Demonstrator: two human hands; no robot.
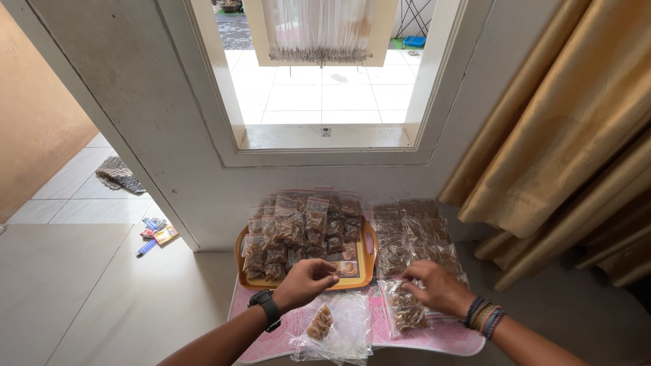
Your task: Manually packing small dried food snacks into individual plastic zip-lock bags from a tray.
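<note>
Item: small clear plastic packet of brown dried snack (405,310), lying on the pink patterned low table (456,339), just under the right hand (434,287). The fingers are pinching its top edge. The left hand (306,280) is curling loosely over the orange tray (369,252) rim; whether it is holding anything I cannot tell. Handling, as judged: light, soft, slippery film, crushable contents; best taken by the sealed top strip.

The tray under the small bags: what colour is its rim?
Orange, on the tray, seen in the head view.
</note>
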